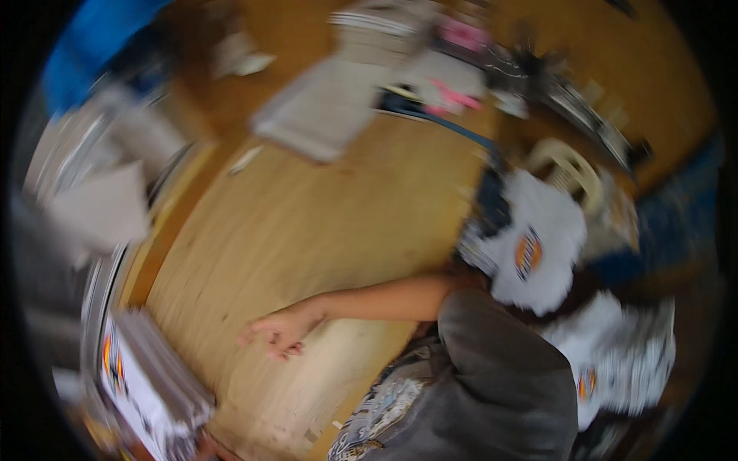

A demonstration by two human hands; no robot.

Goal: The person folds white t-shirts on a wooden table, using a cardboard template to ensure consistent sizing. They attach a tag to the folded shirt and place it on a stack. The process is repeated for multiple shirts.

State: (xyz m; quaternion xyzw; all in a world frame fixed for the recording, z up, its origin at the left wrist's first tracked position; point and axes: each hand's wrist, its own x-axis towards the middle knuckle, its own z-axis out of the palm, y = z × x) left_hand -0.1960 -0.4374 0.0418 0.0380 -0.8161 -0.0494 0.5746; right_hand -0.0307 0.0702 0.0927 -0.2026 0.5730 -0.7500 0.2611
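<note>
My right arm, in a dark grey sleeve, reaches leftward across a light wooden table [307, 215]. At its end my right hand [284, 330] hovers over or rests on the bare wood, fingers loosely apart and nothing in them. To its lower left lies a thick stack of folded white shirts [154, 384] with a colourful printed logo on the top one. Beside that stack, at the lower edge, a blurred reddish-brown patch may be part of my left hand [211, 447]; its fingers cannot be made out. Motion smears the whole picture.
White logo cloth [538, 238] lies at the right near a cream plastic chair [565, 173], with another white pile [615, 369] below. Grey-white flat stacks [315, 115], pink items [452, 96] and a dark blue strap sit at the far end. Papers [100, 207] crowd the left side.
</note>
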